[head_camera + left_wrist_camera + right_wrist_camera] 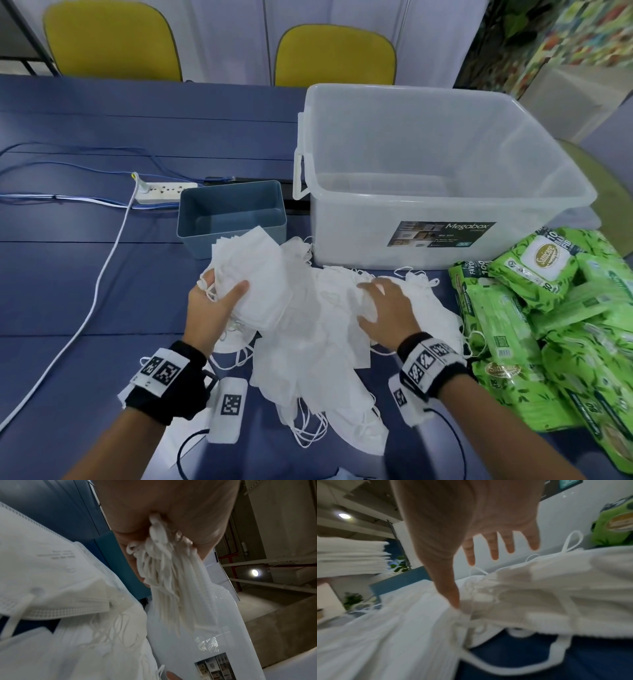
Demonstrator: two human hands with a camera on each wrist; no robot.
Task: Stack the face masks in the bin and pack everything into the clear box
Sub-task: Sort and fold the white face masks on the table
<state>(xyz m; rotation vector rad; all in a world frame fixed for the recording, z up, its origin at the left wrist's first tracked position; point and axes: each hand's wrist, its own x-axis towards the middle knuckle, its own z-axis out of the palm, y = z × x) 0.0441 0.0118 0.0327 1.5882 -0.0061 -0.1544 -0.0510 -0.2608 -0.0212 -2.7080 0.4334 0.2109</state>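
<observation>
My left hand (219, 298) grips a thick stack of white face masks (251, 274), held up just in front of the small blue bin (191, 222), which is empty. Their ear loops (163, 563) bunch against my palm in the left wrist view. A loose pile of white masks (322, 342) covers the blue table between my arms. Over that pile my right hand (380, 301) reaches with straight, spread fingers (494, 547), its thumb touching a mask (539, 595). The clear box (445, 212) stands empty behind the pile.
Green wet-wipe packs (548, 308) lie heaped at the right, beside the clear box. A white power strip (164, 193) with cables (85, 308) sits at the left. Two yellow chairs (335, 54) stand beyond the table's far edge.
</observation>
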